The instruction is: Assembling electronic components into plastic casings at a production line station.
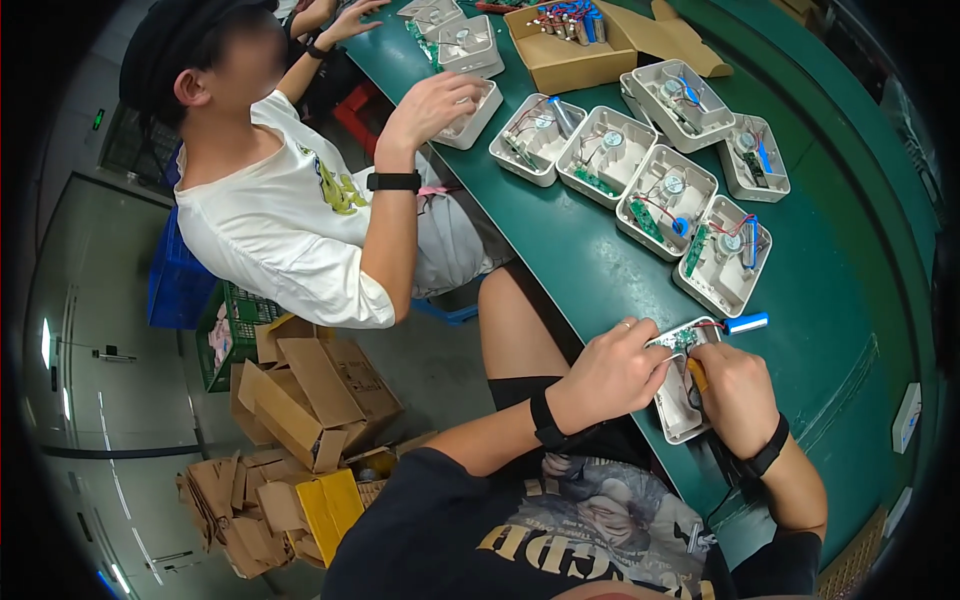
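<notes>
In front of me a white plastic case (681, 427) lies open on the green bench, with a green circuit board (682, 340) at its far end. A blue cylindrical battery (746, 323) on red wires rests beyond its far right corner. My left hand (622, 368) is closed in a pinch at the case's left edge by the board; what the fingertips hold is too small to make out. My right hand (738, 392) is closed around a tool with a yellow-orange handle (697, 375), over the case's right side. The tool's working end is hidden by the fingers.
Several open white cases (722, 262) with boards, round speakers and batteries stand farther along the bench (545, 262). A cardboard box (575, 68) of batteries is at the back. On the left sits a co-worker (290, 220), one hand over another case. Cardboard cartons (318, 395) lie on the floor.
</notes>
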`<state>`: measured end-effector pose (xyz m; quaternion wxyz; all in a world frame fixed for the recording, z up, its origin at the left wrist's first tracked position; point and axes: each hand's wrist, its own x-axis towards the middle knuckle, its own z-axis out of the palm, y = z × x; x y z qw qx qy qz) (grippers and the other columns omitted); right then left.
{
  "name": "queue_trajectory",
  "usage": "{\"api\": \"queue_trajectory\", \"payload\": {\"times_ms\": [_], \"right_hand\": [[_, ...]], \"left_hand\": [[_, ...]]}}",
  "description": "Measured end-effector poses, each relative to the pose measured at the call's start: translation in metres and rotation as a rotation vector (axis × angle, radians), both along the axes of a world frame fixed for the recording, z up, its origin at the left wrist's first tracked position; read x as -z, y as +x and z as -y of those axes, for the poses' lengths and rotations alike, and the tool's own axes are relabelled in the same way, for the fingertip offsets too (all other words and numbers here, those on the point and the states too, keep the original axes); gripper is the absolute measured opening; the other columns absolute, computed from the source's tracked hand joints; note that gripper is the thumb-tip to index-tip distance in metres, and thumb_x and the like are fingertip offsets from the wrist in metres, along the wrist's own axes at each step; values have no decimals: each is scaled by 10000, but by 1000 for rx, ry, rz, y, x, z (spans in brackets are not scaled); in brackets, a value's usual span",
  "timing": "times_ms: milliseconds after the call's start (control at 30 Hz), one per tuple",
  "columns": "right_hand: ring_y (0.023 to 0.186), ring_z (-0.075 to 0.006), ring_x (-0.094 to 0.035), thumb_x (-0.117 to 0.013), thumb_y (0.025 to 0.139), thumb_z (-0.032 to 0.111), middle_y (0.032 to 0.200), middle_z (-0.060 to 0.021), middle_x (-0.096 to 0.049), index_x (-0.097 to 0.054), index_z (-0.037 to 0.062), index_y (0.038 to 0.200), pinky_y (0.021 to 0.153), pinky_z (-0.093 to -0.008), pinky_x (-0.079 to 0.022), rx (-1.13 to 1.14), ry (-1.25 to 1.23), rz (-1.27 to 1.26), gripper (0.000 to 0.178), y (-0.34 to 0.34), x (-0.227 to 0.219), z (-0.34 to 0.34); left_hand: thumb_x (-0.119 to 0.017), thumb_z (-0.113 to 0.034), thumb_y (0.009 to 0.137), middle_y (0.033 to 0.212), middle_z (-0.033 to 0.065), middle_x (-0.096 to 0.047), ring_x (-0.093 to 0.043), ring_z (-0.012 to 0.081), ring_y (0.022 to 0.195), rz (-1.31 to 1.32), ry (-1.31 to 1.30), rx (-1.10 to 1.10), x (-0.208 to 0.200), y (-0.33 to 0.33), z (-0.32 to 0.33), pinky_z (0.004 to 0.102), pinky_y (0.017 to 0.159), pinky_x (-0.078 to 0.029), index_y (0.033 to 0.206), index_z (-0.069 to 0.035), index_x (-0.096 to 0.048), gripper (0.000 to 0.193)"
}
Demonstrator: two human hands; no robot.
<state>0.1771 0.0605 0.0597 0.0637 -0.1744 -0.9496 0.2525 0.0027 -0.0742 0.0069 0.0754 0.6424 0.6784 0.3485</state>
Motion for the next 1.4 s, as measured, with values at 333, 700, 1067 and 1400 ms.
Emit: {"api": "queue_trajectory", "payload": {"times_ms": [333, 700, 1067, 1400], "right_hand": [[816, -446, -711, -678, 852, -43, 876, -232, -722, -698, 22, 1083, 738, -504, -571, 93, -194, 16, 240, 8, -3, 5], [998, -388, -725, -693, 844, -54, 1064, -182, -754, -658, 37, 1301, 873, -488, -588, -132, 70, -163, 467, 35, -12, -61], [1097, -338, -662, -765, 840, 8, 1209, -129, -708, -706, 49, 1252, 973, -429, -515, -132, 296, -124, 418, 43, 5, -66], [990, -345, -673, -789, 882, 123, 1082, -142, -663, -694, 35, 1238, 831, -436, -551, -129, -54, 78, 379, 42, 13, -77]], "left_hand": [[-759, -78, 880, 971, 109, -656, -656, 293, 874, 25, 17, -15, 6, 7, 0, 401, 769, -575, 987, -19, -799, 128], [-763, -87, 882, 967, 102, -663, -660, 281, 856, 16, 22, 8, 5, 2, -4, 398, 754, -577, 998, -30, -814, 138], [-775, -98, 884, 950, 91, -661, -660, 272, 846, -6, 29, 21, 3, 5, -3, 398, 739, -572, 983, -43, -820, 122], [-773, -82, 877, 965, 106, -671, -676, 311, 848, -8, 10, -18, 6, 1, 0, 429, 739, -566, 946, -38, -795, 86]]}}
